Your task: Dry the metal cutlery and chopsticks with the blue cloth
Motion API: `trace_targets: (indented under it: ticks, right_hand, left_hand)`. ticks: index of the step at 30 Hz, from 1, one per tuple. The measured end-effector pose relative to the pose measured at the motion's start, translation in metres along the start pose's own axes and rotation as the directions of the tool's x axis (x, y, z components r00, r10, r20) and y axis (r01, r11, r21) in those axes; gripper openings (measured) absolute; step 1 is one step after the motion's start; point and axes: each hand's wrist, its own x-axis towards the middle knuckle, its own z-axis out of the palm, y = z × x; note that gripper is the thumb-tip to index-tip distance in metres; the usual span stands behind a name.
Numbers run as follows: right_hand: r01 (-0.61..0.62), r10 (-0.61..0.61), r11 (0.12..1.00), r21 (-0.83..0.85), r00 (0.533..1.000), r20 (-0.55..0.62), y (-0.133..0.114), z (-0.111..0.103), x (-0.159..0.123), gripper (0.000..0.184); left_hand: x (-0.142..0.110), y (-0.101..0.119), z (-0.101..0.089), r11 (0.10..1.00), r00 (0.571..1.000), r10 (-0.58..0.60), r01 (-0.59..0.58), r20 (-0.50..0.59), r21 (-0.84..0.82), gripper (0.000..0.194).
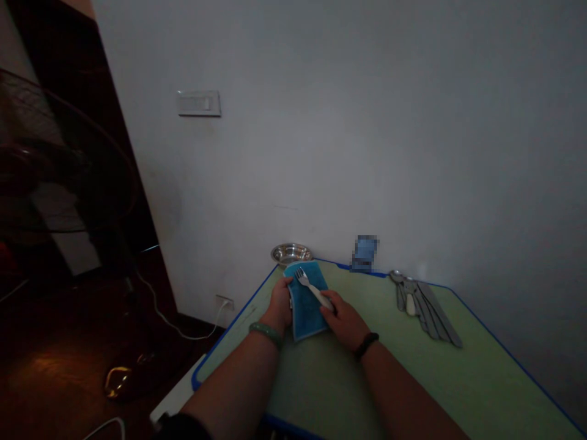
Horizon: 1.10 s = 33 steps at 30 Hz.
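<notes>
My left hand (pixel 280 304) grips the left edge of a blue cloth (pixel 308 315), which hangs over the green table (pixel 321 379). Across the front of the cloth lies a fork (pixel 312 287), its tines pointing up and left. Its pale handle is closed in the fingers of my right hand (pixel 343 318). Whether the tines touch the cloth I cannot tell. Behind the cloth, at the table's far left corner, sits a shiny metal bowl (pixel 292 253); the cloth's top edge overlaps its lower rim.
On the table's right side lie several spoons and knives (pixel 426 305) in a row. A blurred blue object (pixel 365 252) stands by the wall at the back edge. A standing fan (pixel 59 153) is at the left, and a white cord runs to a wall socket (pixel 224 302).
</notes>
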Motion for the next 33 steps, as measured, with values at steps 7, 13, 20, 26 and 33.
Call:
trace_targets:
  ticks: [7, 13, 20, 26, 33]
  right_hand:
    - [-0.001, 0.001, 1.0, 0.02, 1.0, -0.011, 0.001, 0.0, 0.001, 0.039]
    - [0.017, -0.016, 0.999, 0.032, 0.999, -0.032, 0.004, 0.001, 0.001, 0.04]
    - [0.05, -0.048, 0.998, 0.035, 0.996, -0.071, 0.013, 0.006, 0.004, 0.044]
    - [0.056, -0.052, 0.997, 0.045, 0.996, -0.077, 0.014, 0.006, 0.004, 0.042]
    - [0.041, -0.038, 0.999, 0.036, 0.996, -0.079, 0.013, 0.005, 0.003, 0.041]
  left_hand:
    - [-0.002, -0.001, 0.002, 1.0, 1.0, 0.016, -0.016, -0.01, -0.027, 0.04]
    - [0.0, -0.001, 0.001, 0.998, 1.0, 0.027, -0.027, -0.009, -0.065, 0.039]
    - [0.001, 0.0, 0.0, 0.999, 1.0, 0.022, -0.022, 0.005, -0.043, 0.045]
    - [0.003, 0.0, -0.002, 0.999, 1.0, 0.029, -0.029, 0.004, -0.045, 0.046]
    - [0.004, 0.001, -0.002, 0.997, 0.999, 0.048, -0.048, 0.004, -0.052, 0.05]
